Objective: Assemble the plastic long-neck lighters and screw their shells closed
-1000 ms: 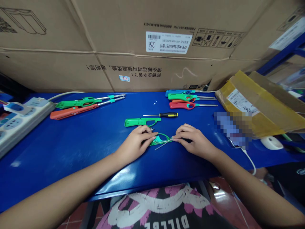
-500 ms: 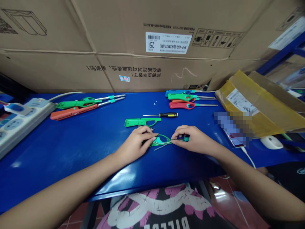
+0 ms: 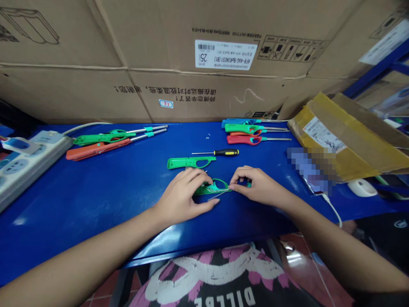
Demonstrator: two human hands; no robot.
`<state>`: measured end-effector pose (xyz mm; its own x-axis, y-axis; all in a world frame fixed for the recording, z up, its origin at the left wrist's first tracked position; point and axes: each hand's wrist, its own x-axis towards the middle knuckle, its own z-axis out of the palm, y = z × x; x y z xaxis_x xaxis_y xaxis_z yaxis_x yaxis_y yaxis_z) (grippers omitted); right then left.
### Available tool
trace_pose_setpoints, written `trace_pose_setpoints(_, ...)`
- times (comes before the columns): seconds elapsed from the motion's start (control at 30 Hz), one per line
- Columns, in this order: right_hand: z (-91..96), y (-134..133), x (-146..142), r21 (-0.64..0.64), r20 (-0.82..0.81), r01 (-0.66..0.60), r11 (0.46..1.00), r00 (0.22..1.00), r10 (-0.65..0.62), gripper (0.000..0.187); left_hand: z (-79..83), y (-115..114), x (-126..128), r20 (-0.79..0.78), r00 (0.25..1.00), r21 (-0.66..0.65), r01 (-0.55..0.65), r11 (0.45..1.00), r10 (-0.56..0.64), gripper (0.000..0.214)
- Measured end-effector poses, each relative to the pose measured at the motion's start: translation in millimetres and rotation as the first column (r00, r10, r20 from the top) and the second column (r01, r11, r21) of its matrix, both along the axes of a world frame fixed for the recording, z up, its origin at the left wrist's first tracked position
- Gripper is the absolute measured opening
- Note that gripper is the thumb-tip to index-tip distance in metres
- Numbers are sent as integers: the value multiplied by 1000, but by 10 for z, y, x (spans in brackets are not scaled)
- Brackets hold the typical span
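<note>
An opened green lighter body [image 3: 212, 187] lies on the blue table [image 3: 96, 187], its thin metal tube sticking out towards me. My left hand [image 3: 185, 196] rests over its left end, fingers curled on the casing. My right hand [image 3: 255, 185] pinches the lighter's right end, where a teal collar shows between the fingers. A separate green half-shell [image 3: 190, 162] lies just behind my left hand. A black and yellow screwdriver [image 3: 220, 152] lies behind that.
Green and orange long lighters [image 3: 108, 143] lie at the back left, several blue, green and red ones [image 3: 252, 132] at the back right. A power strip [image 3: 22, 160] sits far left. Cardboard boxes [image 3: 204, 59] wall the back; a taped parcel [image 3: 345, 136], phone and mouse [image 3: 361, 187] are right.
My left hand has spread forward over the lighter body, thumb now stretched along the table. My right hand has shifted slightly left and kept its pinch on the teal end.
</note>
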<state>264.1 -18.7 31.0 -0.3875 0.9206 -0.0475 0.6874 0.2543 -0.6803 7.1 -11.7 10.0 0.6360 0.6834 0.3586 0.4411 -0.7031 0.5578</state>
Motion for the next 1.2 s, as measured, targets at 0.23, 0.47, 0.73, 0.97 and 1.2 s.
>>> trace_pose_setpoints(0.23,-30,-201,-138,240,10,-57,969,998,56,10,219,96,-140,-210,977,87,56,995,-37,34)
trace_pose_setpoints(0.47,-112,-268,-204,272,6,-79,959,997,81,15,444,259,-358,-420,901,54,144,988,-109,36)
trace_pose_setpoints(0.73,-74,-258,-318,306,141,-215,927,974,180,7,353,530,-521,-320,947,110,44,993,-6,26)
trace_pose_setpoints(0.97,-158,-252,-391,328,111,-122,937,990,90,8,104,489,-361,-293,956,151,25,988,20,26)
trace_pose_setpoints(1.2,-210,-259,-431,343,32,-26,939,999,16,7,72,468,-335,-232,973,192,30,981,15,21)
